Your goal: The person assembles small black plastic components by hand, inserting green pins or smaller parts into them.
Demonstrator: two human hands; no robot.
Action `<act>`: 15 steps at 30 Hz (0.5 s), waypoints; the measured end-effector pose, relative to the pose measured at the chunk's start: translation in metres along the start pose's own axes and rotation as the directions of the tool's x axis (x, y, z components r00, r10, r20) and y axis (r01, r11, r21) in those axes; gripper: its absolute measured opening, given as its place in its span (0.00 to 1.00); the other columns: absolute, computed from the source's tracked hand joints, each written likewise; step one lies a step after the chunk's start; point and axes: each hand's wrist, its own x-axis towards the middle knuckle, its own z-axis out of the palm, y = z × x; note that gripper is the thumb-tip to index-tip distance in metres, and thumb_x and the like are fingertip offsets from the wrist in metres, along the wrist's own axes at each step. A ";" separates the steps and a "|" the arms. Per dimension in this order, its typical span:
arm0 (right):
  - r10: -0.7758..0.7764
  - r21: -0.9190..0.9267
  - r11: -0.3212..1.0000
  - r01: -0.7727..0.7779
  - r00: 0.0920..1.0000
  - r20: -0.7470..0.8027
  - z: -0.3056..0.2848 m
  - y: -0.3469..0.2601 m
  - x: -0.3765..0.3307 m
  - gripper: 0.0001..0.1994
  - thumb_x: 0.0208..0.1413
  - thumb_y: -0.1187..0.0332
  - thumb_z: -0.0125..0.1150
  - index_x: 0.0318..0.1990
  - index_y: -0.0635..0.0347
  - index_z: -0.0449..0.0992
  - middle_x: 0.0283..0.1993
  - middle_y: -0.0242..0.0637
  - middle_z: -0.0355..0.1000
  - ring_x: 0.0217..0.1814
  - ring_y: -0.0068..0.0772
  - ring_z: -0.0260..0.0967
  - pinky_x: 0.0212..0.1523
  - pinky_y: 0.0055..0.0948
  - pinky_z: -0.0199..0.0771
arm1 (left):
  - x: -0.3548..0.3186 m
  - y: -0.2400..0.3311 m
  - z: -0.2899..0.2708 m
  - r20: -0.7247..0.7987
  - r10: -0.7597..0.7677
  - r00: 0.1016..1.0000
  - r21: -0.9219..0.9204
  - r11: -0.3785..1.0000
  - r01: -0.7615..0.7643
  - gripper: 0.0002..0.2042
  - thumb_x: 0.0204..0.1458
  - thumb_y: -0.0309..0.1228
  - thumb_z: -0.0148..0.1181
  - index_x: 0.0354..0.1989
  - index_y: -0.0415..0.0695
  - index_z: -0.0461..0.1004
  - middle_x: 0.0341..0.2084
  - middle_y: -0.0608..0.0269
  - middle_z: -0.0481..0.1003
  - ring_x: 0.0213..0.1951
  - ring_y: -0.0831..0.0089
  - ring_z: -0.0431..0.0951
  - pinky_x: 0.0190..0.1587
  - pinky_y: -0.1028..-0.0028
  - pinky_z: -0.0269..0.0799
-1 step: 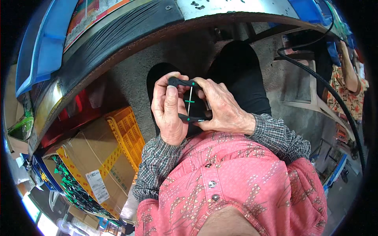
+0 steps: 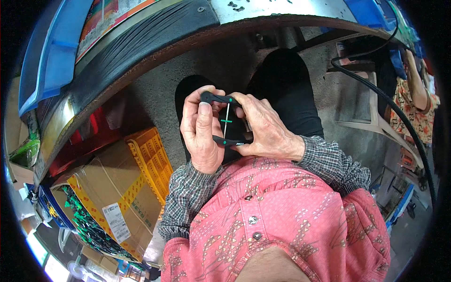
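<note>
Between my two hands, above my lap, is a small black fork-like frame with two curved arms and green dots. A thin metal rod joins the arms, with a short green crosspiece at its middle. My left hand is closed round the frame's left side, its thumb pressed along it. With fingers and thumb my right hand grips the right ends of both arms. Palms and fingers hide part of the frame, so its exact kind cannot be told.
A curved workbench edge runs ahead of me. A blue tray is at far left. Lower left stand a cardboard box of black and green parts and a yellow crate. At right are a black cable and another person's arm.
</note>
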 end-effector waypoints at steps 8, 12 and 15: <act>0.052 0.003 0.999 -0.052 0.998 0.024 0.001 0.001 -0.003 0.42 0.29 0.67 0.73 0.57 0.66 0.58 0.38 0.40 0.64 0.38 0.39 0.62 0.42 0.36 0.63 | -0.001 -0.003 -0.002 -0.029 -0.003 1.000 -0.016 1.000 0.002 0.18 0.62 0.41 0.47 0.50 0.38 0.65 0.42 0.56 0.69 0.43 0.72 0.69 0.51 0.70 0.65; 0.016 0.006 1.000 -0.016 1.000 0.017 0.001 0.000 -0.003 0.42 0.29 0.66 0.72 0.55 0.70 0.57 0.35 0.42 0.64 0.37 0.40 0.64 0.39 0.38 0.59 | -0.002 -0.004 -0.003 -0.038 0.013 0.999 -0.004 1.000 -0.014 0.18 0.62 0.41 0.46 0.49 0.38 0.66 0.41 0.57 0.69 0.42 0.73 0.68 0.50 0.71 0.65; 0.020 0.006 1.000 -0.020 0.999 0.025 0.002 0.000 -0.003 0.42 0.29 0.66 0.71 0.55 0.71 0.57 0.35 0.41 0.64 0.36 0.40 0.64 0.38 0.38 0.59 | -0.002 -0.004 -0.002 -0.042 0.007 0.999 -0.015 1.000 -0.007 0.18 0.62 0.42 0.46 0.48 0.38 0.67 0.41 0.57 0.70 0.41 0.74 0.68 0.49 0.71 0.64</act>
